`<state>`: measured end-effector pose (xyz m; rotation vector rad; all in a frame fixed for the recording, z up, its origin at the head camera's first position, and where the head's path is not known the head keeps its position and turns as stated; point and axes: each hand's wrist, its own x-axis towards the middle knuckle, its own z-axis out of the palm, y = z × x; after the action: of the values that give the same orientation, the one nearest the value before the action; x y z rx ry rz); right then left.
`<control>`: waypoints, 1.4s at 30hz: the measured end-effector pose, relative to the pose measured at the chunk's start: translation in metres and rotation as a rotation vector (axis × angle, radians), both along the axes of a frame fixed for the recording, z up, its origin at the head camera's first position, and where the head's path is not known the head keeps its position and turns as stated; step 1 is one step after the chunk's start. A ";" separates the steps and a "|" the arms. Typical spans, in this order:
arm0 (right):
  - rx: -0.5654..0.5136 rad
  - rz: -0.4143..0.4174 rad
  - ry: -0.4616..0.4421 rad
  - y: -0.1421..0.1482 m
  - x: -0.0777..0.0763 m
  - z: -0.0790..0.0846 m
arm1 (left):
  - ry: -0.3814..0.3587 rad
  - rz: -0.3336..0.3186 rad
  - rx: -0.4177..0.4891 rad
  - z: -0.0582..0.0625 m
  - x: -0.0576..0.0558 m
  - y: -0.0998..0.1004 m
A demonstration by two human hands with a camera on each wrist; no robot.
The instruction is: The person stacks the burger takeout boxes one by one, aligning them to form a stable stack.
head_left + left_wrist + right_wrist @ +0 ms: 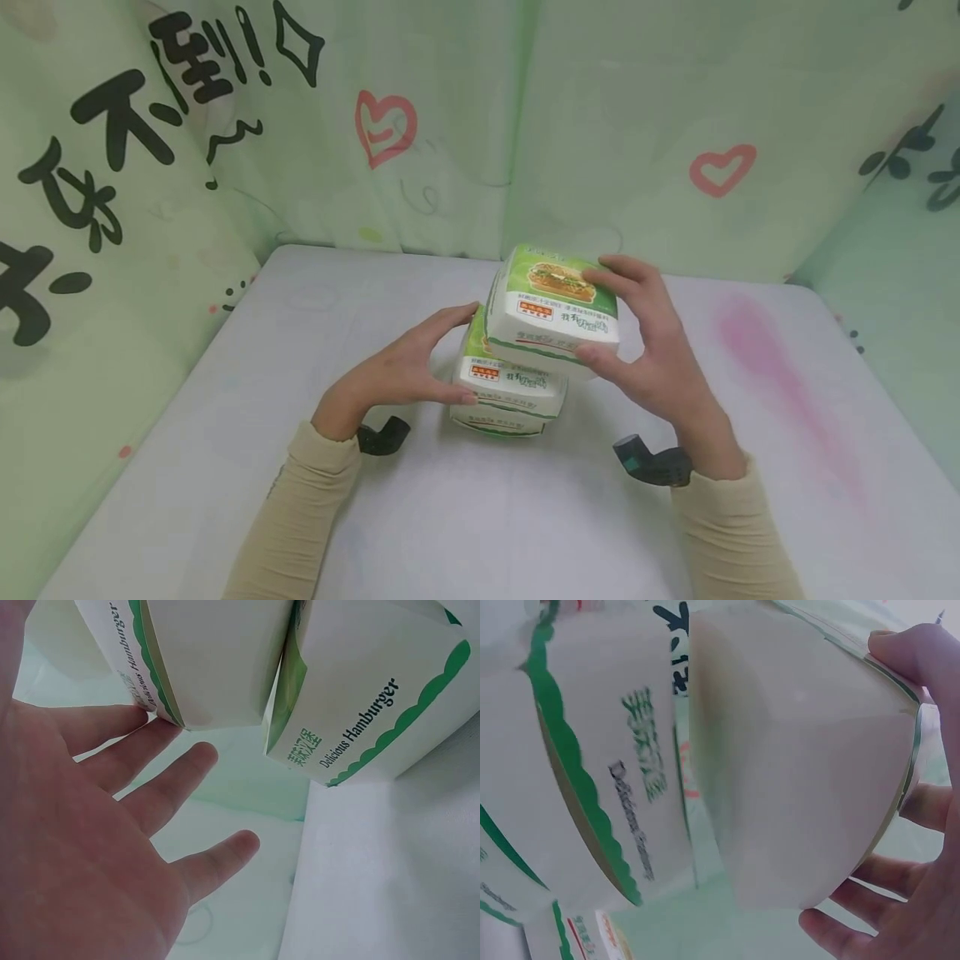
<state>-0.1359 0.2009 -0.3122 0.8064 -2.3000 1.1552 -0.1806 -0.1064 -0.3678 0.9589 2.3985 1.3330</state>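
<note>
- Over the middle box (pixel 517 385), the top box (pixel 551 321) is raised and tilted, set off to the right and rear; the right wrist view shows a gap between them.
- Clamped on the top box, the right hand (pixel 658 354) has its thumb at the near right edge and fingers at the far right corner, covering part of the printed lid.
- Left of the boxes, the left hand (pixel 401 362) holds its fingers spread and fairly straight, the thumb across the middle box's near left corner; how firmly it presses, I cannot tell.
- Beneath the middle box, the lowest box (pixel 498 423) rests on the table (pixel 525 533), mostly hidden.
- The top box blocks much of the middle box's lid.
- Behind the table rises a green cloth (pixel 600 100) with hearts and dark lettering.
- Far right, a pink patch (pixel 783 387) marks the table.
</note>
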 end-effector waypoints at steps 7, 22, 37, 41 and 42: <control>0.038 0.050 0.003 -0.015 0.001 -0.005 | -0.009 -0.016 0.048 -0.001 -0.001 0.000; 0.097 0.068 -0.034 -0.026 0.006 -0.009 | -0.036 -0.016 0.064 -0.001 -0.001 0.001; 0.115 0.062 -0.016 -0.027 0.007 -0.010 | 0.080 -0.021 0.149 0.003 -0.002 0.001; 0.118 0.059 -0.012 -0.026 0.007 -0.010 | 0.142 -0.046 0.254 0.009 0.000 0.003; 0.119 0.058 -0.012 -0.026 0.007 -0.009 | 0.151 -0.053 0.282 0.010 0.000 0.005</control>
<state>-0.1286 0.1745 -0.3214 0.9174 -2.3887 1.0577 -0.1807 -0.1019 -0.3576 1.2280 2.3106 1.6651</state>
